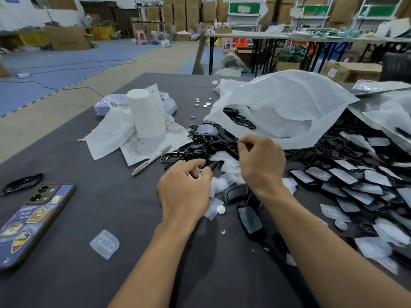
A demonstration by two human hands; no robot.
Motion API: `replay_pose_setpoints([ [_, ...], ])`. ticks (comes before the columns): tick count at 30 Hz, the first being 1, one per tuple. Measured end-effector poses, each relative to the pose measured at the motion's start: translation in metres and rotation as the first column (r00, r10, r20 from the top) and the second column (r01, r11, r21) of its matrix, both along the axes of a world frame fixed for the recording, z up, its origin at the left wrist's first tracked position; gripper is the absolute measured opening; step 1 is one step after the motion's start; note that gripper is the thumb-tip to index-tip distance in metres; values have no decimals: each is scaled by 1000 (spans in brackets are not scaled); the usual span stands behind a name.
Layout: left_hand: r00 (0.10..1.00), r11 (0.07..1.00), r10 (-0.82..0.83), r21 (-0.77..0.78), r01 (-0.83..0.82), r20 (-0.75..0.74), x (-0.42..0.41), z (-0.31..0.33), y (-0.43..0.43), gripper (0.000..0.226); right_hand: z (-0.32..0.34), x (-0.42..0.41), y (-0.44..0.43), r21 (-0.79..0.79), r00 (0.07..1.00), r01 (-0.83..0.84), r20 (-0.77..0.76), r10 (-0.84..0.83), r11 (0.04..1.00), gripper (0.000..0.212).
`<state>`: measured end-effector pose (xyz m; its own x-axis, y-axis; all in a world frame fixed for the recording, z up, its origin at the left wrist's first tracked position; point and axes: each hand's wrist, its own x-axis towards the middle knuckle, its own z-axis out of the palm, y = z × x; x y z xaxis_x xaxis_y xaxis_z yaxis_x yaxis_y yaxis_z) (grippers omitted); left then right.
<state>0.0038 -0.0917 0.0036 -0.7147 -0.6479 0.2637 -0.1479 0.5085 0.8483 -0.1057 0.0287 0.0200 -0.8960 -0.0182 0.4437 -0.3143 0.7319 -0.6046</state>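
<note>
My left hand (pixel 184 192) hovers low over the grey table, thumb and forefinger pinching a small clear plastic piece (pixel 196 175). My right hand (pixel 261 163) is just to its right and a little farther away. Its curled fingertips pinch the end of a black plastic shell (pixel 224 145) at the edge of a heap of black shells (pixel 195 150). Below the hands lie another black shell (pixel 235 193), a shell with a clear pad on it (pixel 250 220) and a silver coin cell (pixel 220 210).
A white plastic bag (pixel 282 107) spills black parts behind my right hand. Rows of padded shells (pixel 355 185) fill the right side. A tissue roll (pixel 148 112), paper sheet (pixel 153 141), pen (pixel 151 160), phone (pixel 33 221) and loose clear pad (pixel 104 243) lie left.
</note>
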Motion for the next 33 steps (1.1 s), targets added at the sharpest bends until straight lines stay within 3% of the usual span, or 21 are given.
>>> replay_pose_setpoints([
  [3, 989, 956, -129, 256, 145, -78, -3, 1, 0, 24, 8, 21, -3, -293, 983, -139, 76, 168, 946, 18],
  [6, 974, 879, -159, 425, 214, -161, -5, 2, -1, 11, 8, 32, -5, -361, 929, -247, 177, 326, 899, 23],
  [8, 969, 856, -140, 467, 222, -203, -6, 2, -3, 17, 5, 34, -5, -417, 849, -310, 283, 446, 854, 16],
  [10, 975, 823, -49, 544, 162, -216, -8, 4, -7, 21, 3, 28, -4, -458, 832, -273, 328, 447, 846, 13],
  [11, 974, 784, 11, 606, 130, -224, -8, 5, -10, 24, 3, 23, -4, -413, 867, -236, 320, 382, 880, 17],
  [14, 963, 700, 131, 710, 77, -234, -9, 4, -20, 26, 3, 4, -8, -53, 914, -263, 306, 267, 963, 19],
  [17, 964, 727, 118, 682, 80, -240, -10, 2, -21, 29, -1, -6, -22, 275, 914, -339, 322, 246, 900, 10],
  [19, 970, 771, 81, 631, 84, -229, -11, 0, -21, 34, -2, -7, -30, 457, 943, -301, 271, 192, 837, 19],
  [23, 975, 772, 72, 630, 80, -211, -12, 0, -19, 31, -4, -5, -40, 550, 978, -194, 169, 119, 812, 41],
  [26, 974, 699, 66, 706, 111, -218, -11, 2, -17, 35, 0, 7, -41, 555, 984, -178, 101, 146, 813, 25],
  [29, 973, 640, 51, 755, 142, -226, -10, 4, -17, 39, 3, 19, -28, 343, 989, -141, 5, 148, 929, 22],
  [31, 975, 645, 42, 752, 139, -216, -10, 3, -18, 36, 8, 31, -15, 28, 993, -106, 54, 105, 994, 24],
  [33, 980, 683, 38, 721, 118, -196, -10, 1, -19, 26, 14, 45, -2, -355, 976, -34, 190, 108, 934, 27],
])
